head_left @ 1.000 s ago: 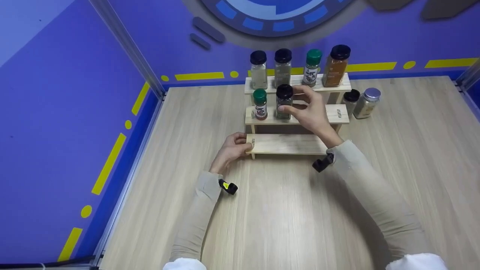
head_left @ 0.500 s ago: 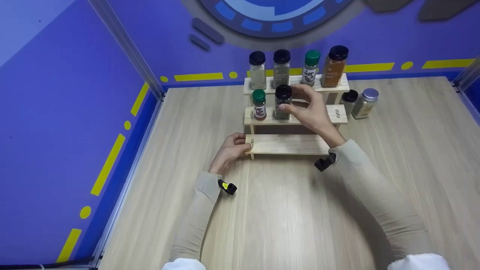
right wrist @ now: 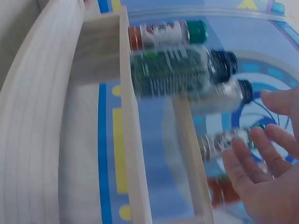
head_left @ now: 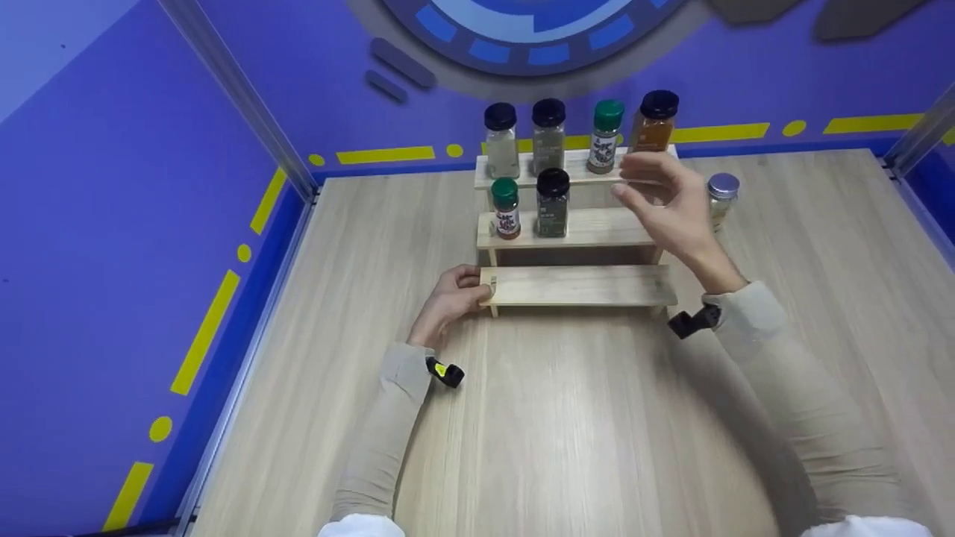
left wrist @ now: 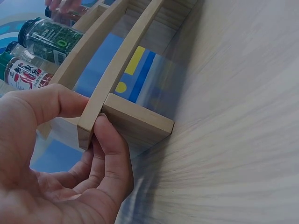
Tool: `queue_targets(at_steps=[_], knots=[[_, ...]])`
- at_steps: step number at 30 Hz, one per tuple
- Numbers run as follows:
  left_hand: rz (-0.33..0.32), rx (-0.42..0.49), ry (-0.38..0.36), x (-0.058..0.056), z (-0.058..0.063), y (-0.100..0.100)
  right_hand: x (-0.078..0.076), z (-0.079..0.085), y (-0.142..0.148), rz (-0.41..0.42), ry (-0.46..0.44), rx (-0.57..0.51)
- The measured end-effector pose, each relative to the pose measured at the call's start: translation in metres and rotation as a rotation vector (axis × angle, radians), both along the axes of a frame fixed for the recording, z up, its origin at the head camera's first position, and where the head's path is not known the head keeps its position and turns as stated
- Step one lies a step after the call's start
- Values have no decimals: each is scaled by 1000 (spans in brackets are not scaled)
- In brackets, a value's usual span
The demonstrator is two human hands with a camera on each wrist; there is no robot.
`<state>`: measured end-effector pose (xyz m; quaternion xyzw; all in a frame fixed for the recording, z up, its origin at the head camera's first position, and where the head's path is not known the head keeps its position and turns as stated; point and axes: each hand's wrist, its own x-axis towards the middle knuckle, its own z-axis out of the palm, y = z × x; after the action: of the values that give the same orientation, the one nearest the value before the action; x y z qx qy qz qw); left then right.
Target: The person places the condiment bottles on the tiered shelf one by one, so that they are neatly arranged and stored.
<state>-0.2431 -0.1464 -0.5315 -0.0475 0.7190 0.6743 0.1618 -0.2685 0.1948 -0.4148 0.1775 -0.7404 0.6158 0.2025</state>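
A three-tier wooden rack (head_left: pixel 578 287) stands on the table. My left hand (head_left: pixel 450 298) pinches the left end of its lowest shelf, thumb on one face and fingers beneath, as the left wrist view shows. The right hand (head_left: pixel 671 205) hovers in the air over the right part of the rack, fingers apart and holding nothing. On the middle shelf a black-capped spice jar (head_left: pixel 552 205) with dark green contents stands upright, beside a small green-capped spice bottle (head_left: pixel 506 210). The right hand is apart from both.
The top shelf bears two black-capped jars (head_left: pixel 501 142), a green-capped bottle (head_left: pixel 604 138) and an orange-brown spice jar (head_left: pixel 656 123), partly hidden by the right hand. A silver-lidded jar (head_left: pixel 722 198) stands on the table right of the rack. Blue panels (head_left: pixel 149 224) bound the table.
The right hand has let go of the black-capped jar on the middle shelf and moved right, away from it. The left hand keeps its hold on the rack. The view has shifted slightly.
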Motion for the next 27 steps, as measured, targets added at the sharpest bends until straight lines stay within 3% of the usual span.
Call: queue_targets(at_steps=[8,16,27], knots=[[5,3,-4,0,1,-2,-1,-5,41,-78,80,-43],[1,16,11,0,-1,1,-6,-16,80,-190,19,-59],[8,37,6,0,-2,1,-29,-43,128,-314,-77,-43]])
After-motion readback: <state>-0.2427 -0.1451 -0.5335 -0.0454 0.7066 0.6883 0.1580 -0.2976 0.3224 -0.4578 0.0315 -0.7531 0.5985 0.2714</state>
